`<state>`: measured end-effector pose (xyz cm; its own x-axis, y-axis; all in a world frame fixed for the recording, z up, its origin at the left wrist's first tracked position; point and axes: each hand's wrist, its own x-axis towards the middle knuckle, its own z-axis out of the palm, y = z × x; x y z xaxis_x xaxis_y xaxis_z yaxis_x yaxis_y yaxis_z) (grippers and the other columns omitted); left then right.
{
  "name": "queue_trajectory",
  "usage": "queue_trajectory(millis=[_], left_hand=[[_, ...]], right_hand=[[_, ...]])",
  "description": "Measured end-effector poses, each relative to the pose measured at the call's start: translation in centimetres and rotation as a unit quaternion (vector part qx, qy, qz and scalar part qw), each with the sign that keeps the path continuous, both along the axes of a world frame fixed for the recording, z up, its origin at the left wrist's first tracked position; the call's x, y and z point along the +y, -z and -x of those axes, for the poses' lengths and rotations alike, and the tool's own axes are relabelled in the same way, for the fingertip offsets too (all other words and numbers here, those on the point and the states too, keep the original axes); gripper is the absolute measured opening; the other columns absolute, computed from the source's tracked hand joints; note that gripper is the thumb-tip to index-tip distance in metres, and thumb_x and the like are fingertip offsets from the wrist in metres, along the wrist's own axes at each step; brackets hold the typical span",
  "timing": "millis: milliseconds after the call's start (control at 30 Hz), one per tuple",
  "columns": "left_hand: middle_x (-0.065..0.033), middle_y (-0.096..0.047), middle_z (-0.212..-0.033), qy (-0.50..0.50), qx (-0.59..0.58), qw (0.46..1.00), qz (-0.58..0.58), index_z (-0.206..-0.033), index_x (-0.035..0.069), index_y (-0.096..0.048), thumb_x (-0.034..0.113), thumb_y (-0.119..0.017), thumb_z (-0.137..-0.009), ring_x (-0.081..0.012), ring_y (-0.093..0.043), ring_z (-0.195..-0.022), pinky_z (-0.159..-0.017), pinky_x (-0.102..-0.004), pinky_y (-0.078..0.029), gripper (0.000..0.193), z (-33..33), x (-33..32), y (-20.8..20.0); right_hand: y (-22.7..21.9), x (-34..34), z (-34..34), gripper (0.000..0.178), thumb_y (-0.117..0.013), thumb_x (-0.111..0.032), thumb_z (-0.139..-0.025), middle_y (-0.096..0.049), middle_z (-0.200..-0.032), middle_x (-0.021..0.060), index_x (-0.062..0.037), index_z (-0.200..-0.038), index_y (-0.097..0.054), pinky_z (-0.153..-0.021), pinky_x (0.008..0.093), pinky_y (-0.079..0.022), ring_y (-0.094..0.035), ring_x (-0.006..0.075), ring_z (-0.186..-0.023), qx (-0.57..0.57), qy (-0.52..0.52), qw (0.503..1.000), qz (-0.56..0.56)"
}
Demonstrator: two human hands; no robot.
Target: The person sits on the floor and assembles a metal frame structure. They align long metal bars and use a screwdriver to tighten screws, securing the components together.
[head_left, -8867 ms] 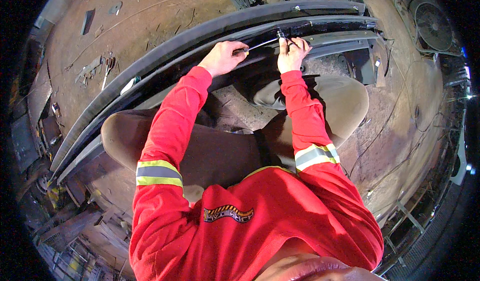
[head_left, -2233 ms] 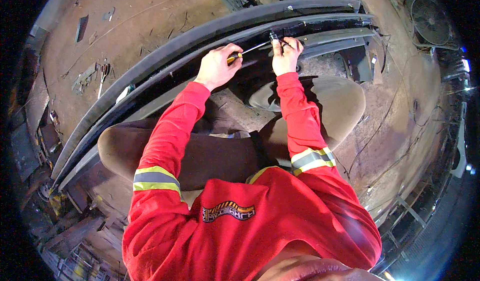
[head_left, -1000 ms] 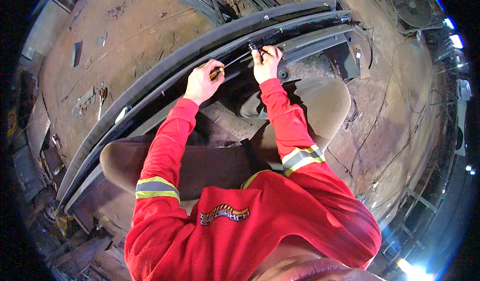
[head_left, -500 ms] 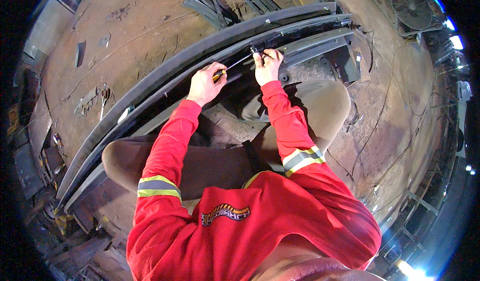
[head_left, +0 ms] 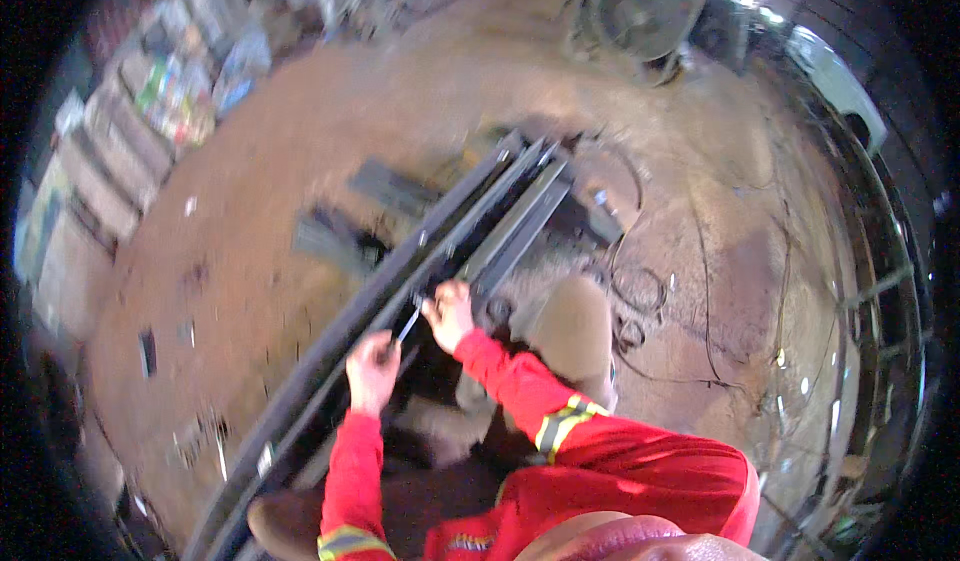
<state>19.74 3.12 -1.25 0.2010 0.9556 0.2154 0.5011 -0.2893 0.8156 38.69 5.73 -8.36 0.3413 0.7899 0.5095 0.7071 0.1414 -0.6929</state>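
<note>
My left hand (head_left: 372, 373) is closed round the handle of a screwdriver (head_left: 409, 323), and its thin metal shaft points up and to the right. My right hand (head_left: 450, 316) has its fingers pinched at a small dark piece (head_left: 420, 299) by the screwdriver's tip; motion blur hides its exact kind. Both hands are over a set of long dark metal bars (head_left: 330, 346), which lie side by side and run from the lower left to the upper middle. Small bright bits show on the bars. My knee (head_left: 566, 333) is just right of my right hand.
Short dark metal strips (head_left: 335, 236) lie in bundles left of the bars. A large round fan (head_left: 635, 16) stands at the far side. Cables (head_left: 640, 291) loop over the floor on the right. Slabs and bags (head_left: 175, 101) line the far left, and a metal frame (head_left: 900, 291) borders the right.
The view has swung, so the bars run more steeply and the far wall area shows. My left hand still grips the screwdriver, with my right hand at its tip.
</note>
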Motion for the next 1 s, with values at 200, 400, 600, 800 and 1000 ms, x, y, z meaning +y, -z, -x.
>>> queue_trajectory(millis=[200, 400, 600, 800, 1000], left_hand=[[-0.0088, -0.057, -0.101, 0.088, -0.270, 0.954, 0.098, -0.107, -0.003, -0.056, -0.008, -0.059, -0.079, -0.0150, -0.061, -0.082, -0.068, -0.0269, -0.055, 0.028, 0.2, 1.1, -7.3], [-0.0094, -0.061, -0.086, 0.130, -0.158, 0.977, -0.061, -0.113, 0.003, -0.055, 0.002, -0.062, -0.083, -0.0119, -0.061, -0.069, -0.064, -0.0256, -0.051, 0.031, -8.2, 6.7, -9.2], [-0.0136, -0.066, -0.089, 0.178, 0.156, 0.941, -0.242, -0.111, 0.011, -0.060, 0.023, -0.065, -0.081, -0.0344, -0.063, -0.079, -0.071, -0.0429, -0.050, 0.032, -16.7, 13.6, -4.9], [-0.0157, -0.068, -0.081, 0.241, 0.459, 0.840, -0.157, -0.090, 0.007, -0.067, 0.018, -0.057, -0.081, -0.0326, -0.067, -0.077, -0.066, -0.0439, -0.053, 0.017, -22.8, 15.4, -0.6], [-0.0149, -0.069, -0.084, 0.218, 0.502, 0.820, -0.168, -0.080, 0.006, -0.070, 0.014, -0.052, -0.081, -0.0288, -0.069, -0.078, -0.064, -0.0407, -0.054, 0.020, -23.0, 14.7, 1.5]], right_hand=[[0.7, -0.1, -0.1, 0.033, -0.070, -0.036, -0.071, -0.056, -0.101, 0.0125, -0.0027, -0.069, -0.065, -0.094, 0.0436, -0.036, -0.041, 0.0329, -0.112, -0.020, -0.073, 0.994, 0.080], [0.1, 0.4, -0.7, 0.028, -0.080, -0.025, -0.060, -0.057, -0.089, 0.0117, -0.0025, -0.066, -0.064, -0.089, 0.0427, -0.040, -0.048, 0.0341, -0.102, 0.002, -0.069, 0.996, 0.060], [-0.2, 0.8, 0.4, 0.023, -0.074, -0.023, -0.061, -0.058, -0.089, 0.0087, -0.0049, -0.071, -0.063, -0.086, 0.0440, -0.039, -0.050, 0.0332, -0.099, -0.006, -0.044, 0.996, 0.078], [1.8, 0.4, 0.6, 0.053, -0.064, -0.026, -0.069, -0.054, -0.117, 0.0128, -0.0059, -0.117, -0.053, -0.095, 0.0475, -0.037, -0.043, 0.0363, -0.113, -0.017, 0.008, 0.999, 0.051], [2.7, 1.0, 0.7, 0.054, -0.055, -0.042, -0.078, -0.053, -0.119, 0.0138, -0.0090, -0.121, -0.052, -0.095, 0.0484, -0.034, -0.042, 0.0361, -0.114, 0.100, -0.045, 0.991, 0.078]])
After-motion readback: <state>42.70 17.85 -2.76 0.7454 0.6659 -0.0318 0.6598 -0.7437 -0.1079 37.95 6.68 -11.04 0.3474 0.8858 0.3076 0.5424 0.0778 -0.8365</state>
